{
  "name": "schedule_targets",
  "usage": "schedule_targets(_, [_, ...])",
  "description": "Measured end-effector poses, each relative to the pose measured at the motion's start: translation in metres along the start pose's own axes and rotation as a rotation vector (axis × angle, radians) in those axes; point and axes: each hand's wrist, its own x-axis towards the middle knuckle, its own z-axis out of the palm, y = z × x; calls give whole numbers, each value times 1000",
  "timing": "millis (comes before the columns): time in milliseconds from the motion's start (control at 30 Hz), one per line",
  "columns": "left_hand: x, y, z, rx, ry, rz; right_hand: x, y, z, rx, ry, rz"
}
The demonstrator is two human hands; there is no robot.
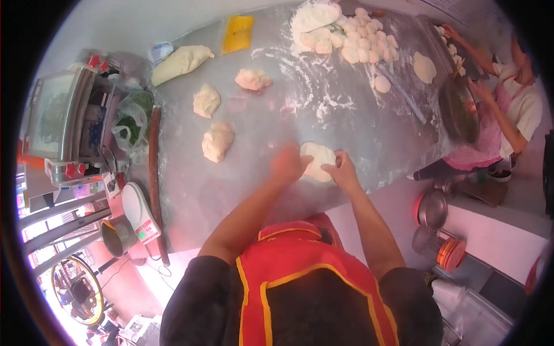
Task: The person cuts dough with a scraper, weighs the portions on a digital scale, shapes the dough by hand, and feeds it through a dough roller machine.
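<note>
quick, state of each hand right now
Left hand: blurred, at the flattened dough; grip cannot be told.
Right hand: holding the flattened dough's right edge, thumb on top.

The piece of dough (318, 162) was pale cream, flattened into a thin, soft-edged round somewhat longer than it was wide. It sat at the near side of the grey tabletop (190, 190), between the left hand (291, 164) and the right hand (345, 173), with a thumb from each lapping over its side. Its upper face looked smooth and whole; whether its underside was touching the metal could not be told.
</note>
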Motion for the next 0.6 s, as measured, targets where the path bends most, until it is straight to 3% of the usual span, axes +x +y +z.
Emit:
schedule_targets(67, [7, -7, 5, -54, -114, -38, 5, -6, -4, 247, -201, 151])
schedule_targets(133, [21, -19, -4, -197, -258, -41, -1, -23, -16, 281, -236, 103])
schedule_targets(233, [0, -3, -37, -394, -134, 100, -7, -55, -36, 172, -172, -82])
schedule_targets(333, [6, 13, -54, -348, 215, 466, 6, -68, -43, -70, 86, -483])
schedule_targets(367, [8, 21, -64, -281, 267, 532, 15, -71, -45, -164, 195, -646])
schedule_targets(400, [13, 20, -64, -197, 299, 547, 22, -72, -44, -183, 194, -663])
schedule_targets(467, [27, 13, -58, -29, 367, 573, 39, -68, -38, -220, 188, -702])
schedule_targets(500, [38, 6, -52, -65, 383, 488, 54, -54, -35, -330, 240, -777])
schedule_targets(600, [62, -12, -43, -211, 378, 256, 84, -45, -23, -135, 218, -486])
